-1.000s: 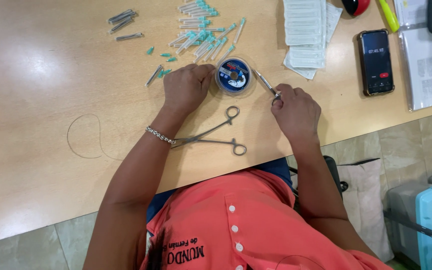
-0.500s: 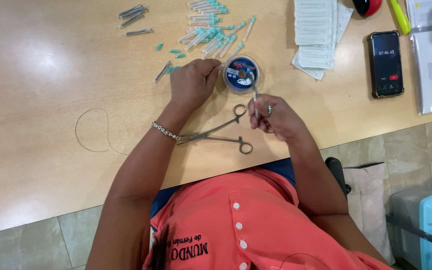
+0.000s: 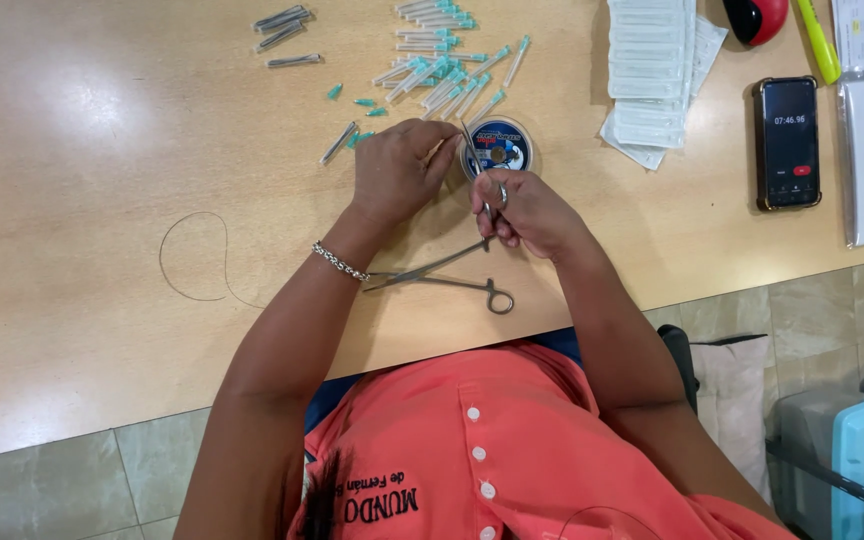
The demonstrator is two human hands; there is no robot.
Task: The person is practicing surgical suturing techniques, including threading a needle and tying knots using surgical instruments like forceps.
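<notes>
With our right hand point(image 3: 527, 210) gripping thin metal scissors point(image 3: 479, 165) and our left hand point(image 3: 397, 170) pinched closed beside the round thread spool point(image 3: 499, 146) on the surface point(image 3: 102, 150), we think the blades could nick our left fingers.

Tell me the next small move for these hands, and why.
Probably close the small scissors on whatever the left hand pinches taut by the round spool: the right hand holds the blades right at the left fingertips; the thread itself is too fine to see.
</notes>
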